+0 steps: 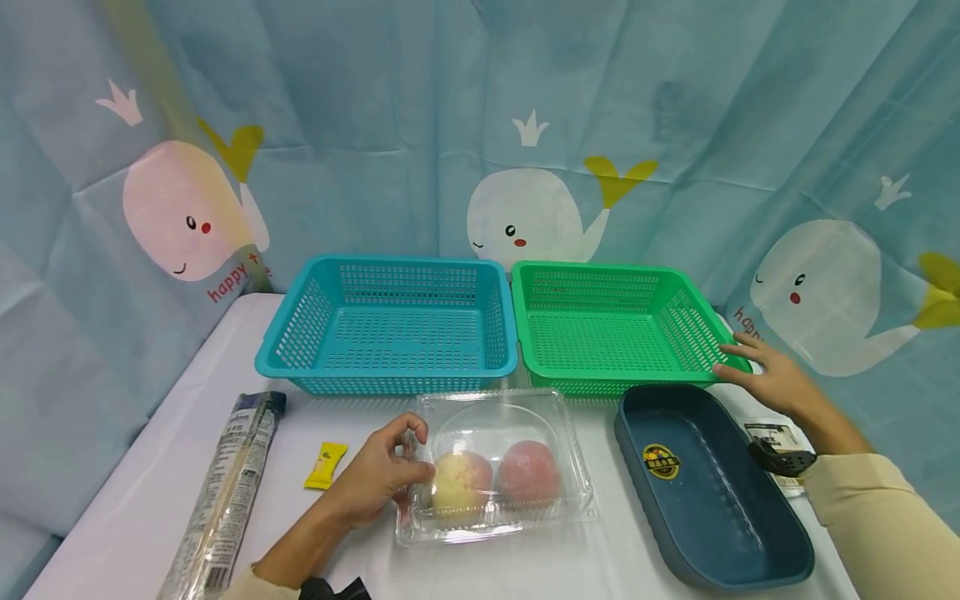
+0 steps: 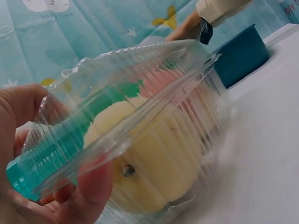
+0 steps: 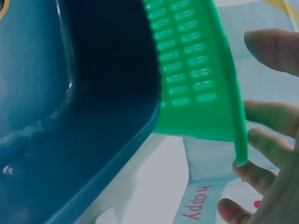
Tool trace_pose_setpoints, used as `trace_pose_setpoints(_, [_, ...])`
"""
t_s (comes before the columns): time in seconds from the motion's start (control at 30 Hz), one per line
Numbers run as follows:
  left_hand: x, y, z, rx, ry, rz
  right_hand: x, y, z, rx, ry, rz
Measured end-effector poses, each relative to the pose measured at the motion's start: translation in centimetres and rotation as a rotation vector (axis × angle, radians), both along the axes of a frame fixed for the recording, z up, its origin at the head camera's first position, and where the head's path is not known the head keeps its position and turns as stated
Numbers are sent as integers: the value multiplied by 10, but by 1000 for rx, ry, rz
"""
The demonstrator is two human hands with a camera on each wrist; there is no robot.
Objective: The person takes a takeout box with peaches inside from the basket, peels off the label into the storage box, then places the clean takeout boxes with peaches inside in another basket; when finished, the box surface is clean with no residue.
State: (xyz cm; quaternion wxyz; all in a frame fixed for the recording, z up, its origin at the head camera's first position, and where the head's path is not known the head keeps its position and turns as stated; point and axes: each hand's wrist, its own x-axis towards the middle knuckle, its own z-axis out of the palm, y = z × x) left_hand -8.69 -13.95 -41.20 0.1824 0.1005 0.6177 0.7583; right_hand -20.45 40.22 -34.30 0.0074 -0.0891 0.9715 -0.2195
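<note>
My left hand (image 1: pixel 378 471) grips the left side of a clear plastic clamshell box (image 1: pixel 491 410), its thumb in front and its fingers behind the edge. Inside sit two round fruits: a yellow and red one (image 1: pixel 461 483) at the left and a redder one (image 1: pixel 531 472) at the right. In the left wrist view, the yellow fruit (image 2: pixel 154 158) shows a dark stem end through the plastic. My right hand (image 1: pixel 768 379) is at the right front corner of the green basket (image 1: pixel 600 387), fingers spread, fingertips right at the rim in the right wrist view.
A blue basket (image 1: pixel 390 385) stands left of the green one. A dark blue tray (image 1: pixel 712 483) lies at the right, overlapping a white packet (image 1: pixel 776 435). To the left are a small yellow packet (image 1: pixel 326 465) and a long silvery package (image 1: pixel 228 492). A whale-print curtain (image 1: pixel 375 100) hangs behind.
</note>
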Motion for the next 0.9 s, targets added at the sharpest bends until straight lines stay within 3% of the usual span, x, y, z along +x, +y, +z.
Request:
trace_pose_setpoints(0.13, [2,1,2,28,29,-2,0,3,-4,18,-79,4])
trace_pose_setpoints(0.33, [7,2,15,72,49,-10,1,1,-5,-18,-106,20])
trace_pose_setpoints(0.57, [13,2,36,106,48,-45,0,1,-6,-17,-113,3])
trace_pose_setpoints(0.7, [15,4,48,140,62,-95,0,1,-6,-17,-113,-5])
trace_pose_setpoints(0.9, [11,13,71,132,60,-141,1,1,-6,-24,-112,-16])
